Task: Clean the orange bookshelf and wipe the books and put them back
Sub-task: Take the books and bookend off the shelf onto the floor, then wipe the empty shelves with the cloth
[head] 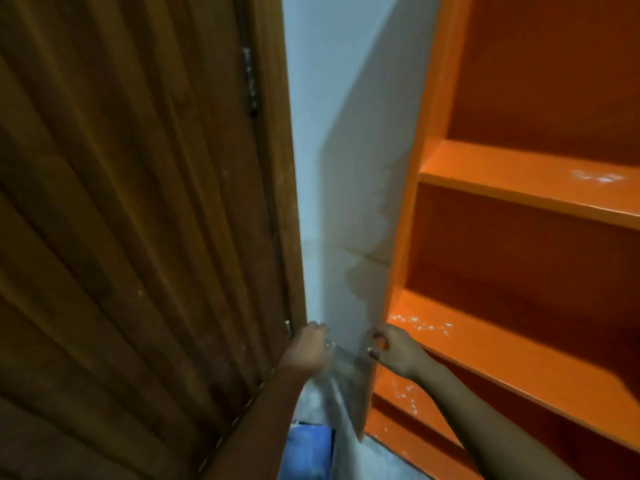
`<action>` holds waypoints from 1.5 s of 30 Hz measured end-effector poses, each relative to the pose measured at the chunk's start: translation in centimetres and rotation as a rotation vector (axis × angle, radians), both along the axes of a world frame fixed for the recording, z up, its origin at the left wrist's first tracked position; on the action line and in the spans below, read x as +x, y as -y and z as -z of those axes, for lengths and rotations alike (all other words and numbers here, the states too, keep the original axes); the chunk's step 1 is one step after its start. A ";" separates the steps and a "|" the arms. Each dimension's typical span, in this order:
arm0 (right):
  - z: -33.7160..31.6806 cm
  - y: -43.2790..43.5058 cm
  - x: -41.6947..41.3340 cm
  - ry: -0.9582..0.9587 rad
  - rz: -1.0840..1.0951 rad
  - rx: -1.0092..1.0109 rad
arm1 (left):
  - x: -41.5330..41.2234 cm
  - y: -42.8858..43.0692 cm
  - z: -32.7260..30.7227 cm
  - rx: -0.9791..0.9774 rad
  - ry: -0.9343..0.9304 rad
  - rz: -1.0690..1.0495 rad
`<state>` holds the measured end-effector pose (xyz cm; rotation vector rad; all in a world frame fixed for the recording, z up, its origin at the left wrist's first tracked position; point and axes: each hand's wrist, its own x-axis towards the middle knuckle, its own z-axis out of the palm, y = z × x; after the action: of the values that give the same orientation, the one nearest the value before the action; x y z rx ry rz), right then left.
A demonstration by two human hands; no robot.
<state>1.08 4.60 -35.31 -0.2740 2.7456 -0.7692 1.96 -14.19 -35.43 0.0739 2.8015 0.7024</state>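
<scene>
The head view shows the orange bookshelf [519,188] filling the side from 1 o'clock down to 5 o'clock. Its paint is smooth and glossy, and its flat boards step down in 3 visible tiers. White specks [420,325] are scattered on the boards, thickest near the front left corner. The bookshelf's outer side panel [356,220] is pale grey and matt, with a darker blotchy stain low on it. From 7 o'clock to 11 o'clock stands a brown wooden door [138,220] with long raised ribs and a dull metal hinge [250,81] near its edge. A narrow strip of pale wall [311,98] runs between door and panel toward 12 o'clock. At 6 o'clock both bare forearms reach in. The left hand [308,349] lies beside the door's edge with its fingers curled forward. The right hand [396,349] is at the panel's front edge with thumb and fingers bent in a C. A blurred grey streak lies between them, and whether either hand grips anything cannot be told. A blue object [306,452] lies below the left forearm.
</scene>
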 end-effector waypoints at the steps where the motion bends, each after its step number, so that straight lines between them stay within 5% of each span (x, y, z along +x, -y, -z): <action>1: -0.6 -0.6 1.2 -0.009 0.041 -0.011 | 0.0 -0.4 -0.6 0.005 -0.019 0.043; 13: -5.9 -7.1 16.4 -0.065 0.515 0.014 | 6.4 -8.8 -4.7 0.093 -0.091 0.502; 29: -6.9 -29.1 30.7 -0.053 0.970 0.059 | 16.4 -35.7 -6.3 0.090 -0.076 1.030; 38: -7.2 -50.2 33.3 -0.024 1.054 0.072 | 19.1 -57.0 -7.3 0.085 -0.037 1.076; 45: -16.5 -64.4 32.4 -0.202 1.041 0.125 | 16.6 -70.7 -16.7 0.212 -0.179 1.011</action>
<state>33.46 69.01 -18.84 1.2482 2.9982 -0.7778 18.58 56.54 -18.74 1.5009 2.3304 0.7027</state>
